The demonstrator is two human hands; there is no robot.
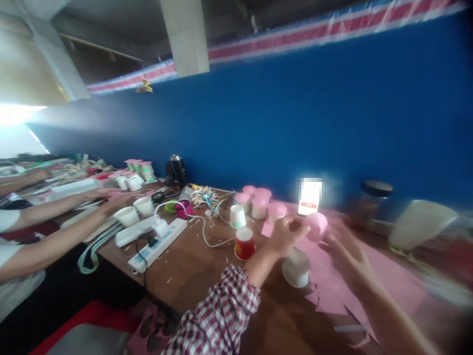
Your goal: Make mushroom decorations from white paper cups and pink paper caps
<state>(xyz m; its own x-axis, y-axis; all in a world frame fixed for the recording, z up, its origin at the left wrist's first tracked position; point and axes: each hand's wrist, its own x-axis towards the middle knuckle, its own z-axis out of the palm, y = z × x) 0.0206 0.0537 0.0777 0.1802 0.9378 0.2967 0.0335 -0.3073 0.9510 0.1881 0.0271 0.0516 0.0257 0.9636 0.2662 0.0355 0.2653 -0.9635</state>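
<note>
My left hand (286,235), below a checked sleeve, is closed with thumb and fingers pinched at the left edge of a round pink paper disc (317,227). Just right of the disc is my right hand (349,256), blurred by motion, its fingers stretched out and apart. Under the hands a white paper cup (296,268) stands on the table beside a large pink paper sheet (384,276). Left of my left hand are a red paper cup (244,245) and a white cup with green marks (237,217). Several cups with pink round tops (260,199) stand behind them.
A white power strip (158,245) with cables lies on the brown table (199,276). A lit phone (309,197) leans near the blue wall (258,128). At right are a dark-lidded jar (371,199) and a pale container (421,227). Co-workers' arms (70,229) reach in from the left.
</note>
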